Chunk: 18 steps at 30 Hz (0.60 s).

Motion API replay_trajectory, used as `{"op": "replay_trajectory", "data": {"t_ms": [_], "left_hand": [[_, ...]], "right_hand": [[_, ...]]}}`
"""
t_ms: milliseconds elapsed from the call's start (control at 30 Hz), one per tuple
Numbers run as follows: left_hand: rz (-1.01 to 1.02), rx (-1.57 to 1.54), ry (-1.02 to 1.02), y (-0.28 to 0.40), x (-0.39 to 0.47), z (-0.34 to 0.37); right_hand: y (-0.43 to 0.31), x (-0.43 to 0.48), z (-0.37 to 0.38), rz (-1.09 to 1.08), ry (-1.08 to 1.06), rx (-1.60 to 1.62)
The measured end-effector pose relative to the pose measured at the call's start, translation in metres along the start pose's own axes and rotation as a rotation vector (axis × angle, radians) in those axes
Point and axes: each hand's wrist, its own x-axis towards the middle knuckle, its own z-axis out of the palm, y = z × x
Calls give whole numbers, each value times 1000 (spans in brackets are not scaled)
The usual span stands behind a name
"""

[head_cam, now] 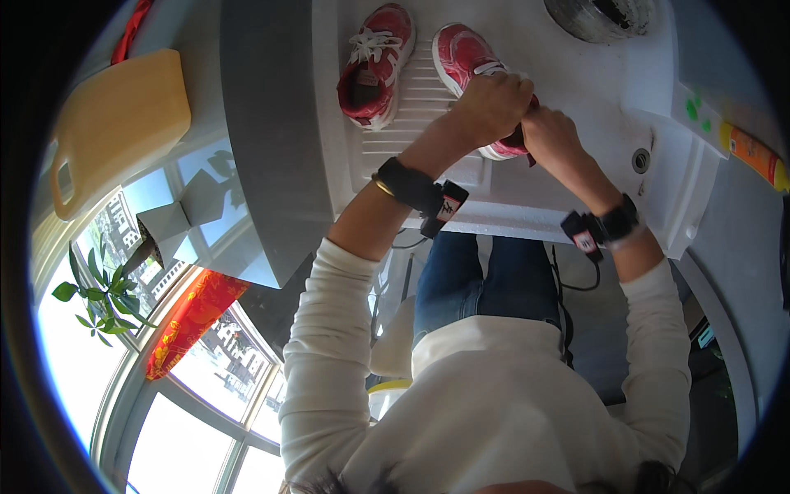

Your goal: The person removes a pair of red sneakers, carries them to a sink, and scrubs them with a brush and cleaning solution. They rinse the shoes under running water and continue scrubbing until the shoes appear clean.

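Two red sneakers with white soles lie on the ribbed washboard part of a white laundry sink [531,213]. The left sneaker [379,68] stands by itself with its white laces tied and its opening towards me. On the right sneaker [460,52], whitish streaks, perhaps foam, cover the red upper. My left hand [497,105] is closed over its lace and tongue area. My right hand [549,136] grips the ankle collar close beside it, with the knuckles of both hands almost touching. Between them they hide most of the shoe's opening and anything small in the fingers.
A metal basin [598,21] sits at the sink's far right, and a drain hole [641,160] lies nearer. An orange-yellow bottle [753,154] rests by the right rim. Left are a grey panel [271,136], a yellow plastic jug [126,123], a green plant [105,296] and windows.
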Motion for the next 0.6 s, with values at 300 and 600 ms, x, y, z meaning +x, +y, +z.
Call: {"op": "replay_trajectory", "data": {"t_ms": [300, 600], "left_hand": [[-285, -332, 43, -46, -16, 30], [-151, 66, -206, -92, -10, 34]], "right_hand": [[9, 11, -10, 25, -270, 136], [18, 12, -15, 58, -330, 303]]}}
